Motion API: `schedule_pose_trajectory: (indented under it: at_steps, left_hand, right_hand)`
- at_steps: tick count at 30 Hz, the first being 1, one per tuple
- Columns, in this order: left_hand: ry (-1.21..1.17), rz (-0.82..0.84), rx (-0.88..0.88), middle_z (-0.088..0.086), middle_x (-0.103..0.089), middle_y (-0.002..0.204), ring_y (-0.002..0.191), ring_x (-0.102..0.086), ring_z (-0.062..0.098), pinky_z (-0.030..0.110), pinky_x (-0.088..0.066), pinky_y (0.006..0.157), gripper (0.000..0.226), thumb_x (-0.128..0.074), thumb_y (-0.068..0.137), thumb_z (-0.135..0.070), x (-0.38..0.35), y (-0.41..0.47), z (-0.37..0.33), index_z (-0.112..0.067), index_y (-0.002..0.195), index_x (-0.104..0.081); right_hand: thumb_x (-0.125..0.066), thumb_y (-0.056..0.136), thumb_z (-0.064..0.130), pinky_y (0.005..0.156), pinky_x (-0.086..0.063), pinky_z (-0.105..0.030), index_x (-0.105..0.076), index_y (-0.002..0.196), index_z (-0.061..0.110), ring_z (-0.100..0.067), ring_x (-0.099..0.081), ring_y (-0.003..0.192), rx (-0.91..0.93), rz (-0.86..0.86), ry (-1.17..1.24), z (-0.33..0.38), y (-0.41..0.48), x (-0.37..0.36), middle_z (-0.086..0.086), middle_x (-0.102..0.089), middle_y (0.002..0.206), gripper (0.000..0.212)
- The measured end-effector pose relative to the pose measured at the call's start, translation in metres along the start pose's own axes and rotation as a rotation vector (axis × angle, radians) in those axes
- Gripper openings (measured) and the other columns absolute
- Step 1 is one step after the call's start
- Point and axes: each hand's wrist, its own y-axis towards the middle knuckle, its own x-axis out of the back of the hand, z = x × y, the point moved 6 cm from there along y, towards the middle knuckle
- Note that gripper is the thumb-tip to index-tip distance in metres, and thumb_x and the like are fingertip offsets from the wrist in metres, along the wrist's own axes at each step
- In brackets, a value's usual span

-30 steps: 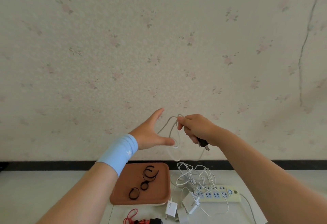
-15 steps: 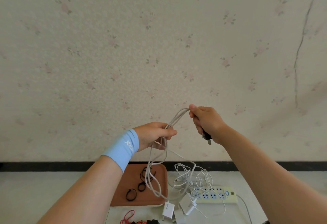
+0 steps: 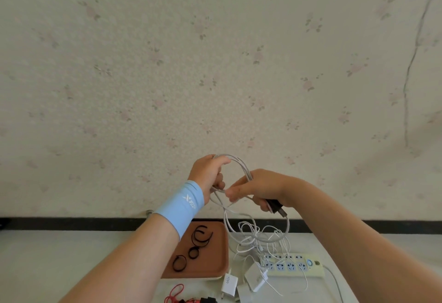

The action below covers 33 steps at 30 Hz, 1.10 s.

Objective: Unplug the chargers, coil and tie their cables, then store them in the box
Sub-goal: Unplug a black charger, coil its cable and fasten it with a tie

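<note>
So, left hand: I grip the white cable loop.
Right hand: I pinch its strands and black plug.

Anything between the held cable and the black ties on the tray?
Nothing visible blocks the black ties. The cable, gripped by left hand and right hand, hangs slack into the white tangle beside the tray; it might snag.

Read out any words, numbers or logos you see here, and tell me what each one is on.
"90W": on the white charger, seen upside down.
White logo on the blue wristband: begins with "X", rest blurred.
Grey print on the second charger: too small to read.
</note>
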Motion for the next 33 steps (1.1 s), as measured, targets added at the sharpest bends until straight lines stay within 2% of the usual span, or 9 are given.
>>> schedule_pose_trajectory:
  at_steps: [4, 8, 13, 18, 21, 24, 27, 31, 33]
  left_hand:
    - [-0.091, 0.065, 0.057, -0.004, -0.024, 0.052, 0.042, -0.017, 0.012, 0.019, -0.016, 0.04, 0.034, -0.045, 0.093, -0.035, -0.001, -0.003, -0.007, -0.013, 0.069, -0.05]
    - [0.316, 0.224, 0.181, -0.004, -0.026, 0.054, 0.043, -0.018, 0.011, 0.019, -0.015, 0.04, 0.055, -0.043, 0.095, -0.063, 0.003, -0.007, -0.007, -0.018, 0.063, -0.046]
    - [0.61, 0.275, 0.197, -0.005, -0.027, 0.053, 0.042, -0.021, 0.013, 0.02, -0.02, 0.043, 0.059, -0.033, 0.095, -0.068, 0.0, -0.012, -0.003, -0.017, 0.067, -0.045]
    - [0.96, 0.131, 0.079, -0.001, -0.041, 0.057, 0.045, -0.032, 0.017, 0.023, -0.032, 0.05, 0.066, -0.025, 0.095, -0.068, 0.008, -0.004, -0.007, -0.015, 0.065, -0.05]
    - [0.591, 0.125, 0.046, -0.003, -0.032, 0.052, 0.042, -0.024, 0.015, 0.023, -0.024, 0.046, 0.061, -0.028, 0.096, -0.066, 0.007, 0.0, -0.008, -0.017, 0.063, -0.043]
    - [0.061, 0.119, 0.066, -0.003, -0.024, 0.054, 0.042, -0.017, 0.013, 0.022, -0.018, 0.041, 0.06, -0.033, 0.098, -0.063, 0.005, -0.003, -0.008, -0.019, 0.058, -0.038]
    - [-0.295, 0.182, 0.141, -0.005, -0.022, 0.049, 0.038, -0.016, 0.009, 0.019, -0.016, 0.034, 0.06, -0.036, 0.099, -0.061, -0.002, -0.006, -0.006, -0.019, 0.056, -0.037]
    - [-0.528, 0.248, 0.213, -0.007, -0.021, 0.044, 0.032, -0.017, 0.006, 0.018, -0.012, 0.03, 0.059, -0.037, 0.099, -0.06, -0.007, -0.008, -0.01, -0.017, 0.058, -0.038]
    - [-0.476, 0.214, 0.21, -0.007, -0.021, 0.046, 0.032, -0.017, 0.007, 0.019, -0.013, 0.031, 0.059, -0.038, 0.098, -0.061, -0.004, -0.008, -0.011, -0.017, 0.058, -0.039]
  right_hand:
    - [-0.067, 0.09, 0.047, 0.051, -0.039, -0.021, -0.063, 0.131, 0.008, -0.007, -0.036, 0.045, -0.01, 0.295, 0.282, -0.002, -0.007, -0.013, -0.003, -0.07, 0.129, 0.056]
    - [-0.05, 0.101, 0.031, 0.044, -0.033, -0.018, -0.053, 0.14, 0.005, -0.004, -0.033, 0.038, 0.028, 0.286, 0.682, 0.001, -0.006, 0.005, -0.009, -0.066, 0.135, 0.046]
    - [-0.047, 0.106, 0.025, 0.043, -0.038, -0.021, -0.063, 0.126, 0.006, -0.006, -0.038, 0.039, -0.024, 0.069, 0.753, -0.006, 0.0, 0.011, -0.007, -0.073, 0.121, 0.032]
    - [-0.063, 0.098, 0.031, 0.046, -0.041, -0.026, -0.076, 0.094, 0.014, -0.014, -0.047, 0.044, 0.141, -0.497, 0.228, 0.004, -0.007, 0.032, 0.01, -0.074, 0.068, 0.021]
    - [-0.07, 0.092, 0.037, 0.047, -0.041, -0.026, -0.076, 0.095, 0.016, -0.014, -0.047, 0.043, 0.179, -0.42, 0.297, 0.011, -0.006, 0.026, 0.002, -0.076, 0.074, 0.022]
    - [-0.078, 0.081, 0.052, 0.045, -0.035, -0.024, -0.078, 0.1, 0.023, -0.016, -0.043, 0.042, 0.118, -0.197, 0.193, 0.011, -0.004, 0.006, -0.009, -0.055, 0.056, 0.034]
    - [-0.075, 0.086, 0.045, 0.043, -0.033, -0.023, -0.074, 0.113, 0.024, -0.013, -0.038, 0.04, 0.129, 0.014, 0.185, 0.016, -0.006, -0.013, 0.002, -0.052, 0.049, 0.034]
    - [-0.073, 0.091, 0.031, 0.045, -0.037, -0.023, -0.066, 0.118, 0.017, -0.009, -0.036, 0.042, 0.148, 0.248, 0.201, 0.022, -0.008, -0.037, 0.002, -0.078, 0.105, 0.032]
    - [-0.077, 0.088, 0.028, 0.045, -0.04, -0.023, -0.068, 0.114, 0.014, -0.01, -0.038, 0.041, 0.125, 0.263, 0.141, 0.02, -0.005, -0.042, -0.005, -0.077, 0.108, 0.031]
